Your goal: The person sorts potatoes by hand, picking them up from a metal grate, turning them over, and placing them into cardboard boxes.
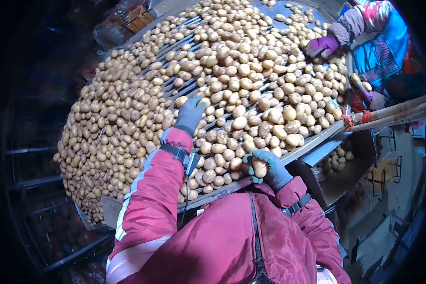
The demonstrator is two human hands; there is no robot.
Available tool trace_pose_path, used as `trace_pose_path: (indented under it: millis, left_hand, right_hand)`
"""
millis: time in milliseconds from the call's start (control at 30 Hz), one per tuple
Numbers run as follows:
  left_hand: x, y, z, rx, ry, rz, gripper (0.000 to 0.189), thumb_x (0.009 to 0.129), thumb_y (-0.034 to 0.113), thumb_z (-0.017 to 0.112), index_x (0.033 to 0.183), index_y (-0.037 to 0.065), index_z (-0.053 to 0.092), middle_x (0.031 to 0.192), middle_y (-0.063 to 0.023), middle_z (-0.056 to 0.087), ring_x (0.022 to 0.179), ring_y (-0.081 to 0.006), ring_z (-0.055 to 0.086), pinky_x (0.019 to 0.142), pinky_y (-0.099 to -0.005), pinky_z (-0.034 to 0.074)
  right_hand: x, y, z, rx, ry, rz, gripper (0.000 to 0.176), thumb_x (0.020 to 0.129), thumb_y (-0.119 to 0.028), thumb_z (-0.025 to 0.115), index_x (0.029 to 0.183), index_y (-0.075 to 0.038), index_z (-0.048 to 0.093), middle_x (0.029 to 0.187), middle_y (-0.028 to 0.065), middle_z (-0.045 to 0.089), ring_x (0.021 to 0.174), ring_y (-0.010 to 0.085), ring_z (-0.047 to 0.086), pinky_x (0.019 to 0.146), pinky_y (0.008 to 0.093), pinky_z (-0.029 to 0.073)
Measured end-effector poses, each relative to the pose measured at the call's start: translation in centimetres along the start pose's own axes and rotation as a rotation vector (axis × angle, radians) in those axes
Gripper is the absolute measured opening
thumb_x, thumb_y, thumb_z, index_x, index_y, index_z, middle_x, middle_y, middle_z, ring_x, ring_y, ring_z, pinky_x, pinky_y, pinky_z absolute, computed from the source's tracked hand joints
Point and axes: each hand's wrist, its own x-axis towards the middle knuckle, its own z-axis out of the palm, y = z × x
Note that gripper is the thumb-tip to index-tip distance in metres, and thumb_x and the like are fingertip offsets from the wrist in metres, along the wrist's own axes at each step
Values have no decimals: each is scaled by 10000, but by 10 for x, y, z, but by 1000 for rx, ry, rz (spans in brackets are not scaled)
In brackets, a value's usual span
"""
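My left hand [191, 115], in a grey-blue glove, reaches forward over the potatoes on the slatted metal bars [175, 49]. Its fingers are curled at a pale potato [204, 102], partly hidden by the hand. Close to my body, by the table's front rim [312, 142], my right hand [270, 166] is closed around a brownish potato [259, 168]. That glove is grey-blue with a teal palm side. Heaped potatoes [113, 128] surround my left hand and spread to the left; more lie in front of my right hand.
A co-worker's purple-gloved hand [323, 46] rests on potatoes at the far right; a second gloved hand [362, 90] is lower down, beside a potato. Wooden poles [393, 112] jut out at the right. Below the rim, a dark container [348, 177] holds more potatoes.
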Motion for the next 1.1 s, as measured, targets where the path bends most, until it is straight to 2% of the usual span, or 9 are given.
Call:
trace_pose_path:
  millis: [133,200,300,433,500,733,900,1067,1100]
  left_hand:
    - [6,11,21,480,92,46,536,848,449,743,1204,50,699,1164,-236,680,1124,-408,628,1001,-477,487]
    - [11,20,19,318,-151,2,595,801,511,772,1172,50,705,1160,-241,682,1114,-407,630,981,-476,491]
    - [-8,30,47,472,-190,111,491,871,456,721,1150,53,690,1174,-213,669,1091,-397,623,971,-472,490]
    - [-41,61,51,397,-204,146,438,970,373,639,1251,38,639,1237,-218,632,1141,-401,599,983,-475,483]
    - [-52,54,55,383,-162,172,425,988,361,616,1265,39,636,1241,-222,631,1147,-406,596,991,-477,478]
    - [-55,47,61,411,-83,316,433,1035,341,548,1366,65,591,1270,-249,616,1176,-426,575,1011,-489,461]
    - [-57,44,60,455,-86,340,467,1034,331,549,1452,122,532,1274,-257,605,1202,-445,570,1011,-504,463]
    - [-52,36,59,456,-104,359,491,1027,334,565,1473,132,516,1347,-263,585,1269,-448,545,1055,-495,448]
    - [-51,35,60,455,-103,366,491,1027,334,565,1473,132,516,1347,-263,585,1269,-448,545,1055,-495,448]
  right_hand:
    - [-13,-8,-10,-2,-15,-53,419,985,-338,632,1224,5,655,827,109,676,616,198,634,519,322,507]
    - [2,10,-28,-66,-39,-159,430,957,-265,691,1307,-22,627,886,69,659,688,166,621,574,301,506]
    - [11,10,-41,-69,-147,-209,511,924,-216,741,1376,-37,581,897,34,629,705,137,592,586,277,488]
    - [-41,-41,0,120,53,-113,441,953,-293,699,1315,-52,625,829,41,630,550,98,530,442,249,394]
    - [-44,-39,-19,260,-55,-93,196,1062,-267,564,1098,-106,670,814,-5,638,639,141,585,543,311,471]
    - [-109,-6,-40,211,49,-389,497,984,-273,659,1414,-46,553,983,79,689,650,146,650,515,251,490]
    - [-155,40,-63,320,314,-492,609,865,-18,751,1430,-93,536,1047,86,706,738,169,681,592,261,540]
    - [-176,89,-86,275,466,-427,542,914,-56,712,1424,-93,531,1072,101,702,742,180,693,581,276,551]
    - [-169,113,-111,480,430,-392,512,934,-86,700,1418,-90,533,1059,109,705,724,177,694,559,275,547]
